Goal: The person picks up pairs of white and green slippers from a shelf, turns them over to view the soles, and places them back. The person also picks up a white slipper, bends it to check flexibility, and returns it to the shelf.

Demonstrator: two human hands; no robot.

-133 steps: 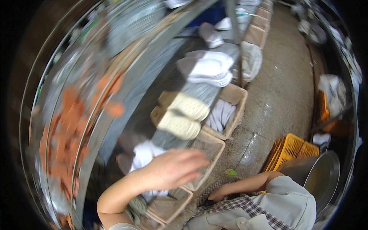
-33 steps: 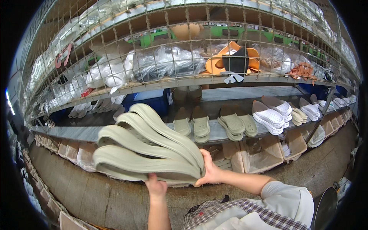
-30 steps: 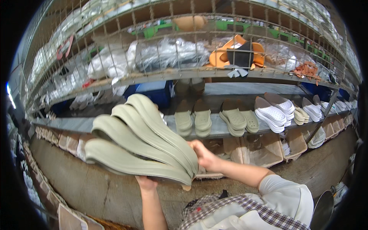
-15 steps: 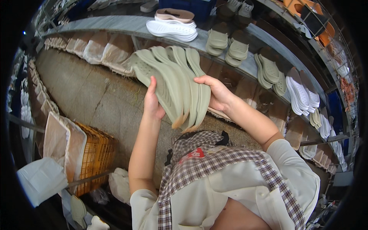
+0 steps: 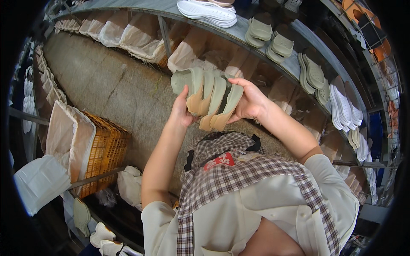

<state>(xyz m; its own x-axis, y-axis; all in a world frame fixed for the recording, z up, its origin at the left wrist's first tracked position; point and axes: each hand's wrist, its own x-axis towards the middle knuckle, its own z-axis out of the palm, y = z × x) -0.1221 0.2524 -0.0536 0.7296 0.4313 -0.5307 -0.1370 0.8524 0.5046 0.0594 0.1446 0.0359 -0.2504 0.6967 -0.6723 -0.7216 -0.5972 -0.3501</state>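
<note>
A row of several grey-green shoe soles [image 5: 218,91] is held up in front of my chest, side by side, with their tan-coloured ends facing me. My left hand [image 5: 183,112] grips the left edge of the bundle, thumb on the outermost sole. On the other side my right hand [image 5: 252,101] is closed round the right edge, its thumb over the top. The soles overlap, so most of their length is hidden. Beneath them is my checked apron [image 5: 239,168] with a red patch.
A grey shelf [image 5: 145,9] curves along the far side, bearing white soles [image 5: 207,13], green soles [image 5: 279,46] and white soles [image 5: 340,104]. Lined baskets [image 5: 139,38] stand under it. At left is a yellow crate [image 5: 104,143] with a pale liner, beside the concrete floor [image 5: 106,81].
The bundle of soles has tipped in my hands, so its tan ends now face me and its length looks shorter. Both hands still hold it. The view has shifted slightly.
</note>
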